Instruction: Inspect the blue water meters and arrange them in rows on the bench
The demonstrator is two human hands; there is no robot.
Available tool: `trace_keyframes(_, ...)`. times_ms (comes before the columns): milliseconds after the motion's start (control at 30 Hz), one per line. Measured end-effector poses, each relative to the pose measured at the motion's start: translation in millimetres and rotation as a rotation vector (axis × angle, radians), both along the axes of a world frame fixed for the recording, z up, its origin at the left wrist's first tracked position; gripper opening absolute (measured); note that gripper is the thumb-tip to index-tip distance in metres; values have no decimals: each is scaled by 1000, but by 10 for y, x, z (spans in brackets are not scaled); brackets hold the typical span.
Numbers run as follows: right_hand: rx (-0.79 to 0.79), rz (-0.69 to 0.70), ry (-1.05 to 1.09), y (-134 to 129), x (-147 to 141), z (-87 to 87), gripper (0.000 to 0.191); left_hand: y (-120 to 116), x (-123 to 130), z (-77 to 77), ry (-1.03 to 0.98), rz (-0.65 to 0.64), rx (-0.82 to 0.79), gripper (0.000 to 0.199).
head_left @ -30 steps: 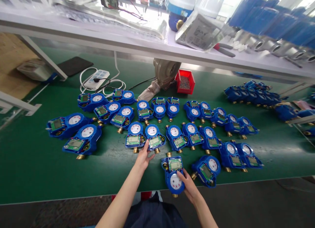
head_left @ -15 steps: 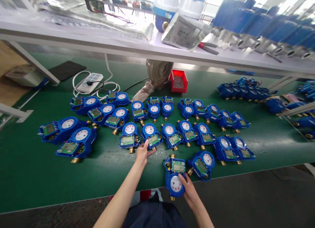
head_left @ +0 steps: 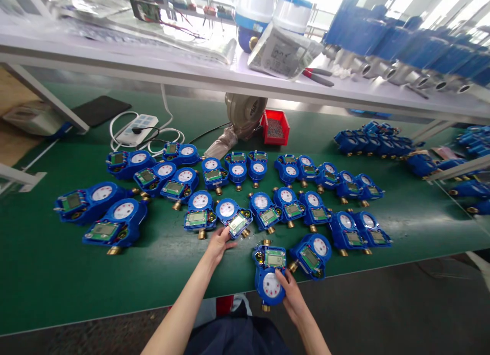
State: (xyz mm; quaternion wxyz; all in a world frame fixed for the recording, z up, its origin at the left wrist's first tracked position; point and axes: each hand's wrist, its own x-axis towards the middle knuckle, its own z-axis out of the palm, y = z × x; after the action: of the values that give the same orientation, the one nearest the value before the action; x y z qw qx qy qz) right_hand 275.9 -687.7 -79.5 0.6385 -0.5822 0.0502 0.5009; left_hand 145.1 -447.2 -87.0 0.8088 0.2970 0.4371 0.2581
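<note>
Pinching an angled meter (head_left: 226,208) by its lower edge, left hand (head_left: 218,244), mid-worktop (head_left: 172,278). Gripping the near meter (head_left: 270,281) by its side, right hand (head_left: 294,293). Pretty boxed in: more meters either side, slanted meter (head_left: 313,255) crowding the right fingers, grey machine (head_left: 243,110) and red bin (head_left: 276,140) farther back, below the shelf (head_left: 153,71).

Green table (head_left: 164,278) runs across frame. Blue meters (head_left: 271,286), white round dials, in loose rows through center, more bunched at right. White power strip (head_left: 138,129) with cables, dark flat mat (head_left: 101,110) at upper left. Upper center: gray rounded machine (head_left: 245,110), red bin (head_left: 275,139) just beside it, small parts inside.
</note>
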Motion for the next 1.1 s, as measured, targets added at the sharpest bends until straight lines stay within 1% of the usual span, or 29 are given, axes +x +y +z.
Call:
trace_keyframes(133,-12,-26,20,-15,5,-16,47,-25,-244,33,12,-115,-4,45)
trace_keyframes(200,-26,-28,37,-15,16,-6,48,-82,-402,68,22,-203,13,46)
trace_keyframes(300,-36,-15,60,-12,37,16,50,-230,-676,135,39,-346,71,46)
trace_keyframes(367,-48,-27,67,-14,49,17,51,-363,-872,176,40,-384,58,47)
trace_keyframes(433,-63,-43,74,-21,55,5,52,-504,-1068,199,41,-371,17,50)
trace_keyframes(500,-70,-48,82,-26,57,-14,53,-633,-1260,198,56,-321,-12,52)
trace_keyframes(600,-86,-39,76,-24,53,-38,55,-766,-1538,156,98,-198,-30,50)
trace_keyframes(700,-132,-34,54,-16,53,-60,53,-801,-1810,98,164,-55,-64,53)
trace_keyframes(800,-162,-25,45,-10,60,-86,50,-698,-2084,70,211,49,-94,60)
trace_keyframes(867,-171,-24,49,-5,65,-93,49,-523,-2254,86,204,73,-98,62)
trace_keyframes(967,-189,-20,60,8,64,-74,48,-107,-2447,145,159,69,-103,60)
trace_keyframes(1100,-224,-17,41,37,49,-33,50,519,-2549,191,168,81,-103,61)
